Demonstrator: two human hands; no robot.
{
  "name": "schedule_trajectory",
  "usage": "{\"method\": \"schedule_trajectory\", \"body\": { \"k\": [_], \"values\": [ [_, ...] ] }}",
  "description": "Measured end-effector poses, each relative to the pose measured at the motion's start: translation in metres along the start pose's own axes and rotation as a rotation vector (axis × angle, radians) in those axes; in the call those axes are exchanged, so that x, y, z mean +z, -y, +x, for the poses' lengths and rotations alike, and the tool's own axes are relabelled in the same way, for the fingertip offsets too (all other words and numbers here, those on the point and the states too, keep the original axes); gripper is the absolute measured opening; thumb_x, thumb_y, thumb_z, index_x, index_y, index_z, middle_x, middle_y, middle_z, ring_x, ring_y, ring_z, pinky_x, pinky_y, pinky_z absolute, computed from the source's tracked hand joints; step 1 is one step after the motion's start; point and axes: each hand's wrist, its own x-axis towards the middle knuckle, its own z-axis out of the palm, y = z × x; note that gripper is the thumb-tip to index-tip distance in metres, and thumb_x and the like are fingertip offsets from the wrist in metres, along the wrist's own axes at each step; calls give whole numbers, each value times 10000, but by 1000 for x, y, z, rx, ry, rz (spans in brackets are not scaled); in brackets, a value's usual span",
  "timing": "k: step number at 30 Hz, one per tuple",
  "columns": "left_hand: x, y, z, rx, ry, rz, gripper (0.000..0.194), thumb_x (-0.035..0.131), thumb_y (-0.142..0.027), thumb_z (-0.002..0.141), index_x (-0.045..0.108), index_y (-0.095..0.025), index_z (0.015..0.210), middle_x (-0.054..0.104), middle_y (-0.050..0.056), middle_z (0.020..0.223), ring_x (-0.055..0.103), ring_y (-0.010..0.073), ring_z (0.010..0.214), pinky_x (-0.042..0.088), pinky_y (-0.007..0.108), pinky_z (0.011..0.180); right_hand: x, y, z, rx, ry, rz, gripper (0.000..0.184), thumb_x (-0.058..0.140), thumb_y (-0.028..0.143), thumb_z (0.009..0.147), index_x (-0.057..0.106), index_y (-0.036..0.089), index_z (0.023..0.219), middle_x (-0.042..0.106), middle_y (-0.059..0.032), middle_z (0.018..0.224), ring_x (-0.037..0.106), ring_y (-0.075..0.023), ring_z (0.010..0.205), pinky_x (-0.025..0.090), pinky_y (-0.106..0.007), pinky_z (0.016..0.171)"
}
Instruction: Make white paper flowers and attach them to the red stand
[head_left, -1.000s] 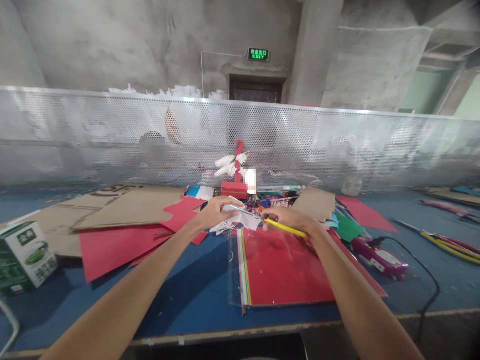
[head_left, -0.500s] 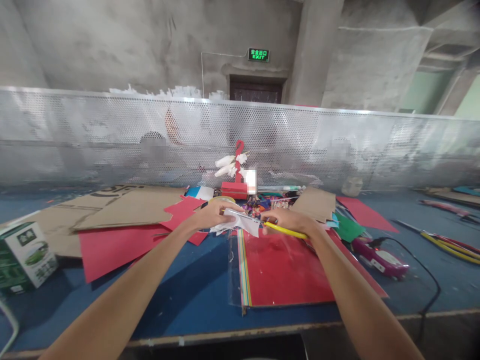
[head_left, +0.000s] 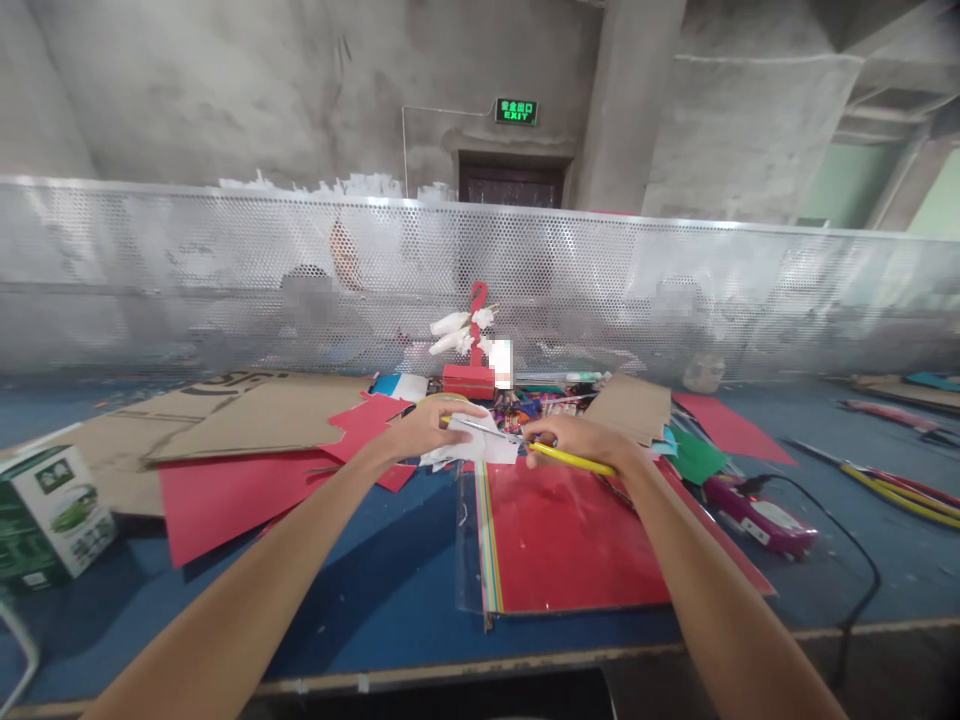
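Pinched in my left hand (head_left: 429, 428) is a piece of white paper (head_left: 496, 446), held up above the table. My right hand (head_left: 566, 440) is closed around scissors with yellow handles (head_left: 574, 459). Their blades lie along the paper and point left toward my left hand. More white paper scraps (head_left: 444, 456) show below the left hand. Under the right hand lies a clear-sleeved stack of coloured sheets (head_left: 577, 550) with red on top. Behind the hands stands a red stand with a hooked top (head_left: 478, 325), bearing white flower-like pieces (head_left: 450, 333).
Brown cardboard (head_left: 255, 418) and red sheets (head_left: 232, 495) cover the left side. A green and white carton (head_left: 56, 515) stands at far left. To the right are a purple corded device (head_left: 765, 515) and yellow-handled pliers-like tools (head_left: 892, 490). A perforated metal screen (head_left: 225, 270) closes the back.
The white paper has shifted slightly, its lower right corner now higher and flatter against the scissors. Both hands stay in nearly the same place.
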Motion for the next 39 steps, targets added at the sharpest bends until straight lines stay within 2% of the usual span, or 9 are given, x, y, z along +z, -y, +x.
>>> {"method": "schedule_trajectory", "body": {
  "k": [8, 13, 18, 22, 26, 28, 30, 34, 39],
  "values": [
    [0, -1, -1, -15, 23, 43, 415, 675, -359, 793, 676, -248, 1193, 659, 75, 1209, 635, 187, 889, 446, 229, 625, -1, 2, -1, -35, -9, -17, 308, 606, 482, 798, 645, 179, 839, 630, -41, 822, 499, -162, 706, 318, -265, 649],
    [-3, 1, -2, -38, 27, -35, 419, 685, -327, 781, 676, -239, 1191, 630, 85, 1276, 627, 214, 1014, 486, 256, 723, -5, -4, -4, -52, -11, -15, 298, 629, 461, 783, 660, 180, 877, 625, -32, 836, 504, -157, 715, 328, -259, 647],
    [-13, 5, -5, -105, 16, -168, 447, 686, -326, 788, 645, -252, 1226, 620, 76, 1303, 643, 176, 941, 501, 269, 751, -17, -4, -22, 15, 9, 141, 335, 649, 469, 774, 652, 181, 944, 640, -32, 820, 524, -148, 656, 375, -259, 612],
    [-18, 5, -6, -87, -7, -228, 416, 676, -313, 800, 652, -232, 1207, 610, 83, 1316, 638, 167, 954, 499, 272, 782, -24, -5, -33, 168, -153, 185, 384, 592, 507, 809, 638, 182, 1008, 635, -29, 736, 536, -154, 605, 380, -257, 551],
    [-17, -1, -8, -76, 7, -272, 379, 663, -341, 817, 666, -230, 1180, 627, 97, 1283, 640, 162, 905, 501, 272, 734, -23, -27, -30, 367, -331, -30, 353, 642, 480, 759, 660, 187, 954, 686, -71, 820, 596, -191, 684, 389, -272, 580],
    [-15, -6, -8, -67, 33, -322, 370, 661, -348, 822, 670, -222, 1169, 629, 101, 1271, 641, 163, 896, 503, 275, 728, -20, -40, -28, 483, -300, -172, 265, 646, 433, 758, 669, 189, 859, 687, -91, 810, 602, -201, 684, 385, -284, 584],
    [-11, -11, -7, -51, 62, -374, 354, 659, -338, 827, 676, -211, 1157, 630, 103, 1262, 641, 156, 878, 500, 270, 723, -18, -50, -27, 612, -197, -234, 201, 635, 387, 762, 644, 186, 748, 659, -87, 723, 601, -199, 638, 386, -291, 564],
    [-2, -18, -5, 0, 95, -432, 308, 652, -303, 830, 699, -195, 1114, 655, 106, 1196, 636, 159, 878, 492, 259, 708, -13, -52, -30, 825, -10, -82, 209, 669, 346, 735, 563, 186, 652, 602, -48, 630, 600, -184, 554, 436, -302, 525],
    [7, -18, -2, -20, 114, -411, 274, 627, -258, 821, 709, -210, 1077, 673, 82, 1158, 617, 137, 810, 465, 235, 636, -11, -47, -31, 864, -20, 36, 296, 675, 389, 764, 511, 191, 616, 579, -36, 600, 602, -185, 540, 456, -325, 529]
  ]
}}
